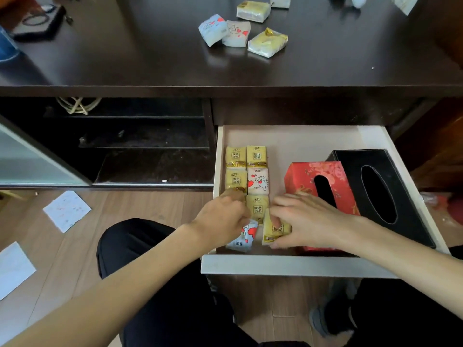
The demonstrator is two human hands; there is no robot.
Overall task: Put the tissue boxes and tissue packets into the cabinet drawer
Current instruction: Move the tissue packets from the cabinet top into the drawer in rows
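We see both hands in the open drawer [288,265]: the left hand [220,219] is curled over a blue packet [244,237] at the front left, and the right hand [308,219] pinches a gold packet [271,230] held on edge beside it. Five packets [246,175] lie flat in two columns behind, with a red box [303,177] and a black box [370,166] to the right. Five more packets [250,31] remain on the dark cabinet top [150,58].

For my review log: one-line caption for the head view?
Both hands arrange tissue packets in the open drawer beside two tissue boxes.
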